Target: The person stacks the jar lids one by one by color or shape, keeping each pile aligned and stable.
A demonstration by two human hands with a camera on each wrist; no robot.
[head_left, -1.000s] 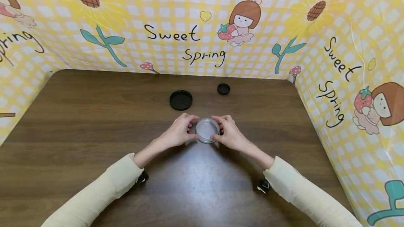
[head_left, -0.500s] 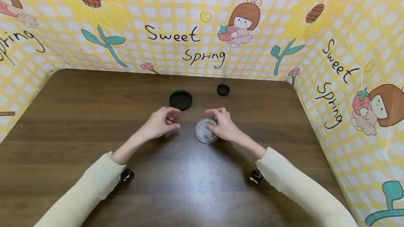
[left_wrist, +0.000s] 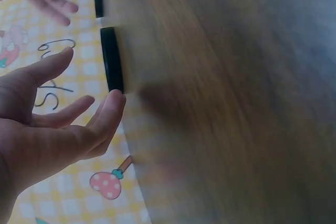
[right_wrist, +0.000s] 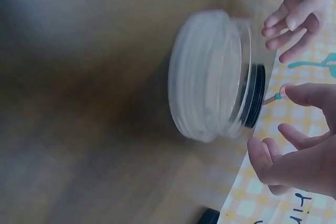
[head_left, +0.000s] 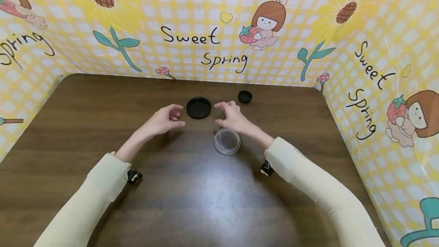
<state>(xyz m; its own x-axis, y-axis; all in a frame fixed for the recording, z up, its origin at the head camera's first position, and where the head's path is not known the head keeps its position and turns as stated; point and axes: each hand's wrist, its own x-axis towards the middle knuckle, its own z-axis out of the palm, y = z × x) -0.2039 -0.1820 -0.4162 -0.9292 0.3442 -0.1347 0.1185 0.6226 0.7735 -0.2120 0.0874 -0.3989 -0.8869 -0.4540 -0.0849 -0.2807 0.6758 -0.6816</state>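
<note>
A wide black round lid [head_left: 199,108] lies hollow side up on the table, between my two hands. To its left my left hand [head_left: 162,120] hovers with thumb and fingers spread, holding nothing. My right hand [head_left: 232,117] hangs on the lid's other side, its fingers apart and nothing in them. Just below the right hand stands a clear round jar [head_left: 227,142], which neither hand touches. In the right wrist view the jar [right_wrist: 210,77] shows clear, ridged walls, with the black lid [right_wrist: 255,96] behind it.
A smaller black cap [head_left: 245,96] rests farther back, right of the wide lid. The brown wooden table [head_left: 192,201] meets a yellow checked cloth [head_left: 192,18] along its back and sides.
Both hands have let go of the clear jar, which stays in place. The left hand moved left and away from me; the right moved forward, so both now flank the wide black lid.
</note>
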